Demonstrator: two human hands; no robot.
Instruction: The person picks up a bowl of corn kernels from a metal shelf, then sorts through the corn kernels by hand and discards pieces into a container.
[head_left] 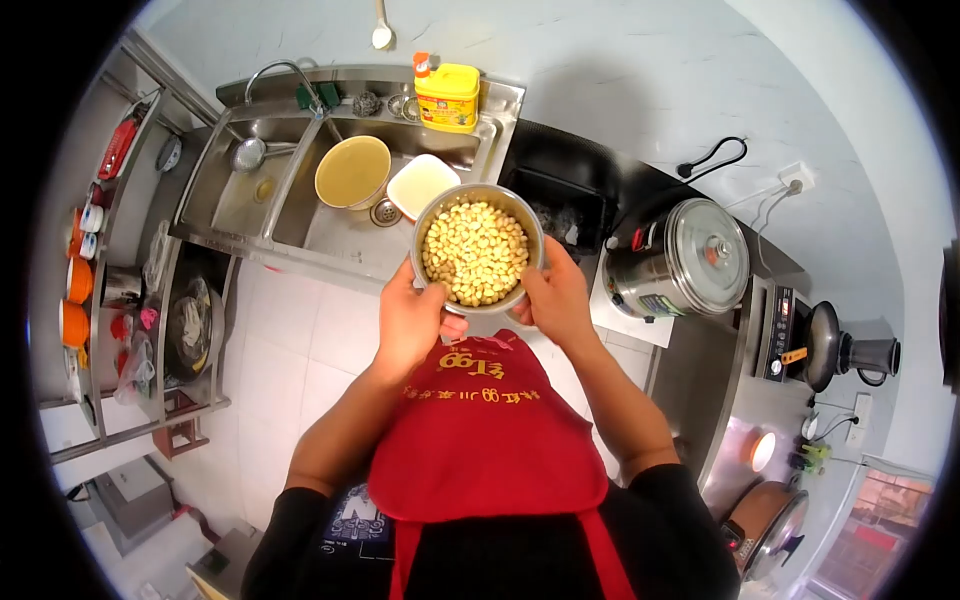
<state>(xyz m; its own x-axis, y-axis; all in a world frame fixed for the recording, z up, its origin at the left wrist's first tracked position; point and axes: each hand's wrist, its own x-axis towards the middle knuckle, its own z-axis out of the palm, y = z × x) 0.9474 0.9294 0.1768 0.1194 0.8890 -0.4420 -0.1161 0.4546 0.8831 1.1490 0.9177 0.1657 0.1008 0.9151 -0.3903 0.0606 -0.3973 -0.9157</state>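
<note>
A round metal pot full of pale yellow beans or kernels is held up in front of the red apron. My left hand grips its rim on the left side, thumb near the edge. On the right side my right hand is closed round the rim. Just behind the pot, in the sink, are a white square container and a yellowish basin that looks filled with liquid.
A double steel sink with a faucet lies ahead. A yellow jug stands at its back edge. To the right are a black basin, a large lidded steel pot and a cooker. Shelves line the left.
</note>
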